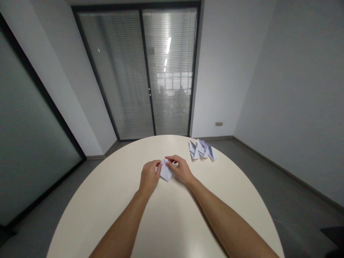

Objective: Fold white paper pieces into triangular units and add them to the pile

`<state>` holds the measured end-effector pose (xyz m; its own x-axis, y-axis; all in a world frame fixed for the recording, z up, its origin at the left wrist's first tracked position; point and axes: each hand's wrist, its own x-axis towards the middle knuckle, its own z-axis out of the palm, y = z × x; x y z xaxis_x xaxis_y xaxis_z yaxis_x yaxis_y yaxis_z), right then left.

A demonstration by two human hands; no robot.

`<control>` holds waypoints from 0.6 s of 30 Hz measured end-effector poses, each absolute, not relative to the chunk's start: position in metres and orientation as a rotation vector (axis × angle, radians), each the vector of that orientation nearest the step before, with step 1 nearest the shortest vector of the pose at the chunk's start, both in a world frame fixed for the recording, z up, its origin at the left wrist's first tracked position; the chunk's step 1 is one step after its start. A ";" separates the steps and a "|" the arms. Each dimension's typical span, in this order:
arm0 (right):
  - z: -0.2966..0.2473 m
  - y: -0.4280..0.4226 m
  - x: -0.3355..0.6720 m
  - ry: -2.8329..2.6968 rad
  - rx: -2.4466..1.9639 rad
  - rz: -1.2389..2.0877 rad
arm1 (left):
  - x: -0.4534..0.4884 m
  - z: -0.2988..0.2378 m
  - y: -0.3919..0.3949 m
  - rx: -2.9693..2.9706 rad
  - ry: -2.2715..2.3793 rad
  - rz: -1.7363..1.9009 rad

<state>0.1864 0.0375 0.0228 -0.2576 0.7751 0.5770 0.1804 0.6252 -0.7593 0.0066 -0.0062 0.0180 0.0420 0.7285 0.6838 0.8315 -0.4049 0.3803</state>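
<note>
Both my bare arms reach forward and come close together in front of me. My left hand [149,176] lies palm down, the fingers curled and the fingertips bent toward the right. My right hand [180,168] is just beside it, also palm down, with the index finger stretched to the left and the thumb under it. The two hands almost touch.

Dim, even light; ceiling-lamp glare on glass; edges bowed.
</note>
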 end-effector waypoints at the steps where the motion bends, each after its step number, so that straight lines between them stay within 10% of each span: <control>1: 0.024 0.037 0.186 -1.772 -0.753 0.665 | 0.007 0.019 -0.007 -2.165 -1.623 -1.319; 18: 0.027 0.036 0.185 -1.772 -0.785 0.660 | 0.007 0.023 -0.009 -2.182 -1.548 -1.414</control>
<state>0.1854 0.0362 0.0269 -0.2443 0.7706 0.5887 0.1977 0.6339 -0.7477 0.0071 -0.0087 0.0233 0.0430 0.6815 0.7306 0.7889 -0.4719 0.3937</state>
